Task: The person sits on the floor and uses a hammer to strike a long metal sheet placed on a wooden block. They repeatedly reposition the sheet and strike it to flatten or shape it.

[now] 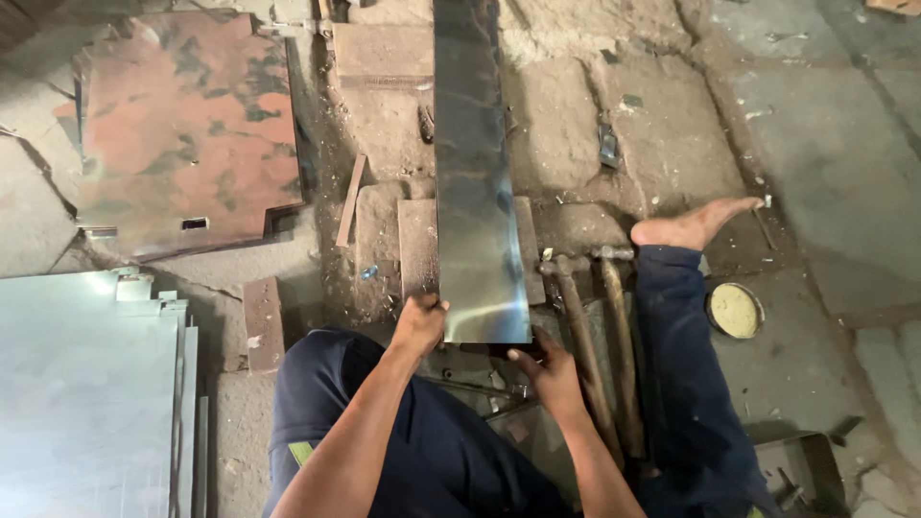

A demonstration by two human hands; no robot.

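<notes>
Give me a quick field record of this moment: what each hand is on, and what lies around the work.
Left hand: grip on the near left corner of the long shiny sheet-metal strip
Right hand: at the strip's near right corner, touching it
Strip: lies flat over a flat steel block, running away from the person
Beside right hand: two wooden-handled hammers
Left: rusty steel plate, stacked galvanised sheets
Right: bare foot, small round tin

No packages, signs or screens in view. One possible label: a small yellow-green patch (301,451) on the dark trouser leg, below and left of the long metal strip (472,173), rectangular and set at a slant; too small to tell whether it is a sewn tag or trim.
</notes>
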